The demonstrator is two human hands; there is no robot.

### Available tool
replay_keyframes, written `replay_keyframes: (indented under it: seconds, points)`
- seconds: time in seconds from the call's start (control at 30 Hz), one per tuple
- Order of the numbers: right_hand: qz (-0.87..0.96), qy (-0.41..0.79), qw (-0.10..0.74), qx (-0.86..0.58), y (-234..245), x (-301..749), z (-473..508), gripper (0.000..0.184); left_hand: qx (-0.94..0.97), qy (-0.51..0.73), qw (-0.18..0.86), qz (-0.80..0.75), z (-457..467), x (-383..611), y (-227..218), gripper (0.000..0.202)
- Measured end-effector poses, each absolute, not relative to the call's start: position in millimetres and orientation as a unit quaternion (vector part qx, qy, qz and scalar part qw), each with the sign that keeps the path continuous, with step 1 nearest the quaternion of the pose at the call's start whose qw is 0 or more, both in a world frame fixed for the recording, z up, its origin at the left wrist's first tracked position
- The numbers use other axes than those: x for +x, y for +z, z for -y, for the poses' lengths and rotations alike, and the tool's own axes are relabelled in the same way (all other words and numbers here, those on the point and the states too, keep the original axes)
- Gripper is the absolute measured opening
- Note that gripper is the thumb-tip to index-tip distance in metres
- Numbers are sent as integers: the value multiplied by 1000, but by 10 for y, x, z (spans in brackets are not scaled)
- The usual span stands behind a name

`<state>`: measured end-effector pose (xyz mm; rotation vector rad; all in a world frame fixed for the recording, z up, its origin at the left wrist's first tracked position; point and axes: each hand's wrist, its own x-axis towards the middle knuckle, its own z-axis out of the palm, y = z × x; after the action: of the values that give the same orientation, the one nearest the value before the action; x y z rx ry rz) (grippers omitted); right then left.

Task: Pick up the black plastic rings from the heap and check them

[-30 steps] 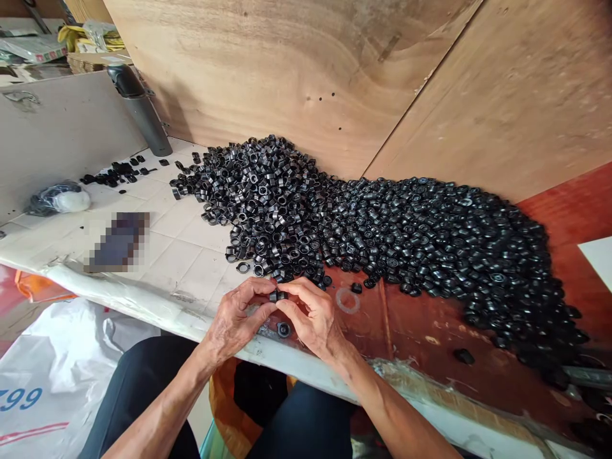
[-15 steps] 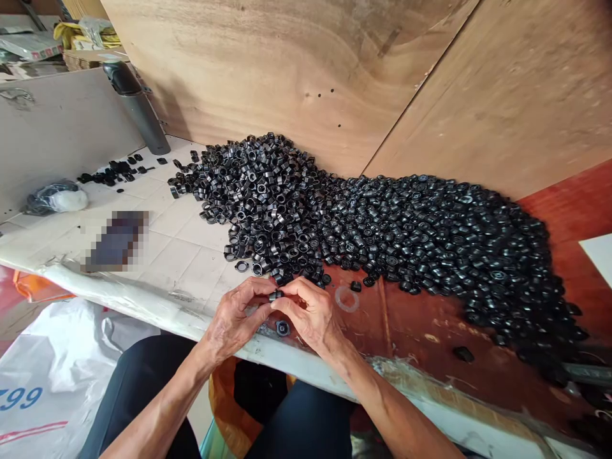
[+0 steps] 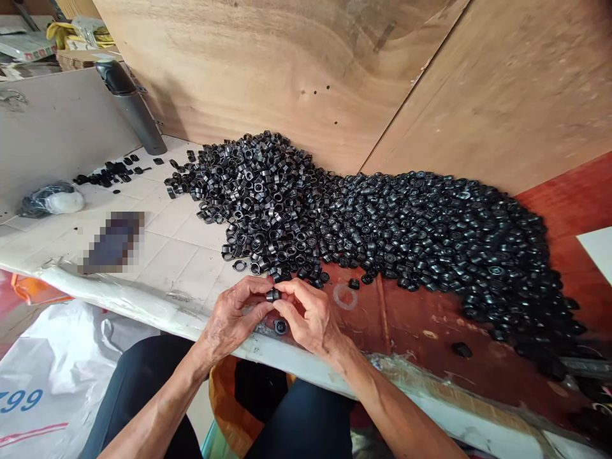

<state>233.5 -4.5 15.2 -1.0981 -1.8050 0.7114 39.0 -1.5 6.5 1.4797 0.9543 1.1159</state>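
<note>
My left hand (image 3: 234, 319) and my right hand (image 3: 310, 315) meet at the near edge of the table, fingertips pinched together on one small black plastic ring (image 3: 273, 295). Both hands are closed on it. Another small black piece (image 3: 280, 327) lies on the table just below my fingers. A big heap of black ring parts (image 3: 261, 204) lies just beyond my hands, and it runs into a larger heap of black cap-like parts (image 3: 444, 236) to the right.
Plywood boards (image 3: 296, 70) stand behind the heaps. A dark grey bottle (image 3: 131, 108) leans at the back left, with a few loose black parts (image 3: 112, 172) and a bagged bundle (image 3: 50, 199) nearby. A white sack (image 3: 52, 376) lies on the floor at left. The red table top (image 3: 430, 331) carries a stray part (image 3: 461, 349).
My hands have stayed together on the small ring, with only slight finger movement. The view has shifted a little.
</note>
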Motion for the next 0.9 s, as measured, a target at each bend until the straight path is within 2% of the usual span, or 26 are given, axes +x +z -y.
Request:
replay_keyframes:
  seconds: [0.03, 0.17, 0.23, 0.3, 0.43, 0.57, 0.67, 0.77, 0.83, 0.9]
  points:
    - [730, 276, 437, -448, 133, 2337, 41, 13, 622, 463, 491, -398, 13, 387, 61, 16]
    - [749, 208, 421, -467, 27, 2313, 29, 44, 622, 468, 499, -381, 12, 386, 53, 15]
    - [752, 198, 420, -468, 13, 2299, 29, 48, 612, 469, 516, -374, 16, 391, 57, 15]
    - [736, 223, 426, -477, 46, 2291, 30, 42, 618, 466, 511, -374, 20, 392, 63, 16]
    - [685, 307, 450, -484, 149, 2292, 29, 16, 655, 456, 460, -390, 16, 383, 63, 16]
    - [687, 309, 446, -483, 123, 2297, 21, 20, 688, 449, 412, -394, 2, 368, 59, 14]
    - [710, 274, 425, -491, 40, 2298, 10, 32, 716, 434, 388, -386, -3, 359, 73, 14]
    - [726, 233, 413, -498, -11, 2294, 0, 45, 721, 409, 408, -381, 0, 361, 105, 16]
    - [706, 237, 425, -514, 1, 2290, 2, 42, 716, 397, 429, -381, 4, 371, 123, 15]
    - [685, 260, 447, -514, 51, 2292, 15, 30, 701, 401, 447, -384, 7, 384, 125, 13]
